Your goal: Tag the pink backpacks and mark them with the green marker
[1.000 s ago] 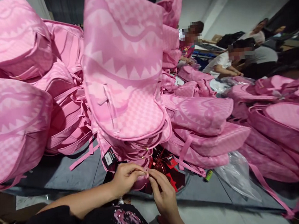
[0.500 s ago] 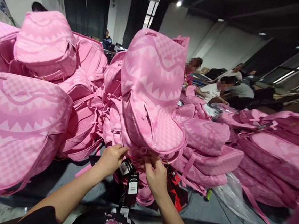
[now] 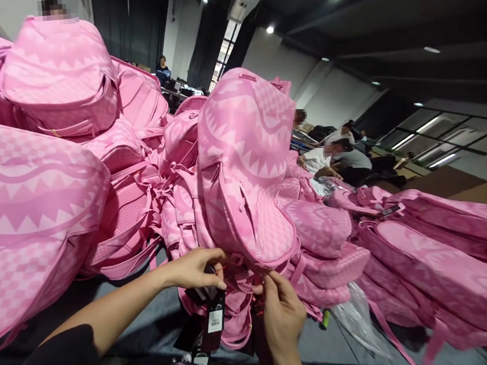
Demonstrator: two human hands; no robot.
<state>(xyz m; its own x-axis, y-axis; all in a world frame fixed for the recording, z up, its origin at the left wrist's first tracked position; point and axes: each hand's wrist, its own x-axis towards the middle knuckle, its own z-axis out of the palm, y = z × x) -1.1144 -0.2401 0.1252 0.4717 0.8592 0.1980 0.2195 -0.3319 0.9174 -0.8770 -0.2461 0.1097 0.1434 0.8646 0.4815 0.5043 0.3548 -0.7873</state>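
A pink backpack (image 3: 244, 142) with a shark-mouth print and checks stands tilted on the pile in front of me. My left hand (image 3: 202, 270) is at its lower left edge, fingers curled and thumb close to the fingertips, beside black hang tags (image 3: 215, 318) with white barcode labels. Under the bag's bottom right edge, my right hand (image 3: 282, 310) pinches with thumb and fingertips. What either hand grips is too small or hidden to make out. Pink straps and loops (image 3: 237, 328) hang between and below the hands.
Pink backpacks are heaped at left (image 3: 26, 184) and right (image 3: 438, 267). A clear plastic bag (image 3: 362, 320) and a small green item (image 3: 324, 319) lie on the grey table cover (image 3: 145, 327). Several people work farther back, including a person in white (image 3: 318, 162).
My hands have moved apart, the right one going right and down from the bag's bottom edge. Red tags formerly beside it are now mostly hidden. The camera view has shifted slightly.
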